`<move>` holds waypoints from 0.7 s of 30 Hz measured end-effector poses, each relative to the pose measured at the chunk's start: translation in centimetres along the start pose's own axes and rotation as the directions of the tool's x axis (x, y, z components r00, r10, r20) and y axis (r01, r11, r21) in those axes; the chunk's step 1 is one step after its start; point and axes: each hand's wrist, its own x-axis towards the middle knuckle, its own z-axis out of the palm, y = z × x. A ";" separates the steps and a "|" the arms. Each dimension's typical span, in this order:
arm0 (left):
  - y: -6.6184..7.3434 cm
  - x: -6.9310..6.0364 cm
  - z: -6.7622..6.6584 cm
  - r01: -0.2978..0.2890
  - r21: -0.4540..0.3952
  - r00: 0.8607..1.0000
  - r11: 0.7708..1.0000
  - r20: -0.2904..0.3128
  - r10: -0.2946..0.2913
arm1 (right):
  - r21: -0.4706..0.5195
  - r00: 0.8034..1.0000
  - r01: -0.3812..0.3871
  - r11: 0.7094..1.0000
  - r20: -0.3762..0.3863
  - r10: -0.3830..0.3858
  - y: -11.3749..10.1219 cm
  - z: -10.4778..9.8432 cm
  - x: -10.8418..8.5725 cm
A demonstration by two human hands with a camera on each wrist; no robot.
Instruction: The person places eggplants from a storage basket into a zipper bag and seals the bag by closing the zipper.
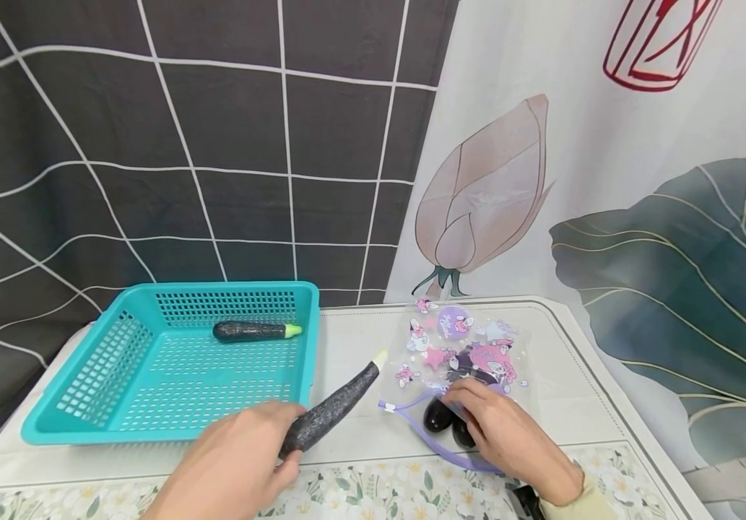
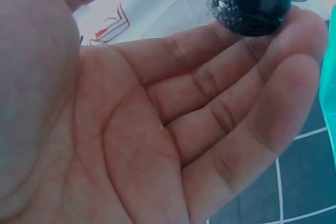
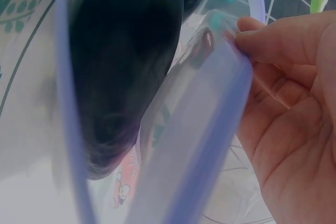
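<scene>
R hand pinches purple rim of clr bag; 2 dk items btwn rim sides

On the desk, the basket stands at left and the bag lies at right. One vegetable is inside the basket, near its back right corner. Another vegetable, in the left hand, is between basket and bag. Two vegetables lie in the bag, beside the right hand
</scene>
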 end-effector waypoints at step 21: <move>0.8 0.1 2.9 -0.198 -0.097 0.977 0.975 0.061 0.204 | -0.007 1.000 -0.001 1.000 -0.003 0.001 0.0 0.0 0.0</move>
